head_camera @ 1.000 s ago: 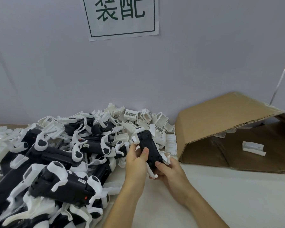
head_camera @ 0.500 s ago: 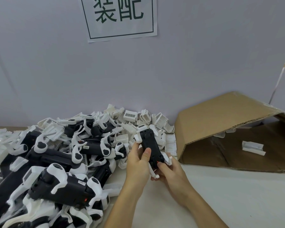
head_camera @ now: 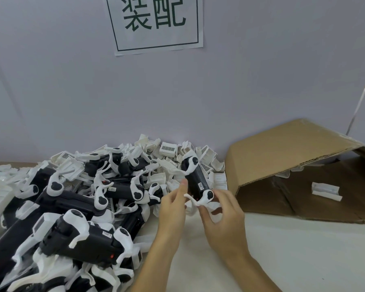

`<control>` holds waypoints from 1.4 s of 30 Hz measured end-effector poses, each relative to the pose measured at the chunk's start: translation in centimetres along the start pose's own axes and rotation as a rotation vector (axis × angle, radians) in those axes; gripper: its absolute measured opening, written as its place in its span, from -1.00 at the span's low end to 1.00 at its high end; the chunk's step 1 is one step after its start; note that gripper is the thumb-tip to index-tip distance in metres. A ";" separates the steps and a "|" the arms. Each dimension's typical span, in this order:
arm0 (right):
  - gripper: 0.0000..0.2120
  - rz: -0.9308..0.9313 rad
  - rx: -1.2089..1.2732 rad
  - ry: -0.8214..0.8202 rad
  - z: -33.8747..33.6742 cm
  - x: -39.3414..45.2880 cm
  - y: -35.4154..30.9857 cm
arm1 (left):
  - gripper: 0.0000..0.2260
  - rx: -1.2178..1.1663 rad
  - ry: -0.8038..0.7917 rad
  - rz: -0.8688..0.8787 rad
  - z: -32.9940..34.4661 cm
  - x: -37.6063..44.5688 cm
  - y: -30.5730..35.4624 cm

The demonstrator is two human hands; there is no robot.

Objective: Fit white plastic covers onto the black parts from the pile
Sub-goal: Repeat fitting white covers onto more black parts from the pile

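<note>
A black part [head_camera: 195,178] with white arm pieces at both ends is held upright and tilted just above the table, in front of the pile. My left hand [head_camera: 173,204] touches its left side, thumb raised against the black body. My right hand [head_camera: 221,213] pinches the white arm piece [head_camera: 200,200] at its lower end. A big pile of black parts with white pieces [head_camera: 76,207] fills the left of the table. Loose white covers [head_camera: 167,149] lie heaped behind it against the wall.
An open cardboard box [head_camera: 287,157] lies on its side at the right, with a white cover [head_camera: 326,190] inside it. White tabletop [head_camera: 282,249] spreads under my forearms. A paper sign [head_camera: 156,22] hangs on the grey wall.
The held black part has turned in my hands, so its side with the white arm pieces now faces me. My right hand has shifted up onto the lower white piece.
</note>
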State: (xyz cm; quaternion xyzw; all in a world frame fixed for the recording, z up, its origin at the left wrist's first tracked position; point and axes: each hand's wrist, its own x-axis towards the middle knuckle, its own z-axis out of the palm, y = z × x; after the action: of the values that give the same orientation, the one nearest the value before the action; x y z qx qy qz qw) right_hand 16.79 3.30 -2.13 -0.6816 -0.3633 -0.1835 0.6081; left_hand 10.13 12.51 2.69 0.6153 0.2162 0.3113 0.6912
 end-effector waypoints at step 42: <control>-0.78 0.704 0.447 0.103 -1.1 1.9 1.7 | -0.83 0.009 0.040 -0.045 -0.7 0.5 -0.3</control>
State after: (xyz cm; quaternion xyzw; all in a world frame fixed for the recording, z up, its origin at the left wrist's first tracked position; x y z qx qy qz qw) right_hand 19.52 2.76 -1.76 -0.6055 -0.1079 0.0850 0.7839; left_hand 10.08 13.38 2.31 0.6070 0.2450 0.3069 0.6909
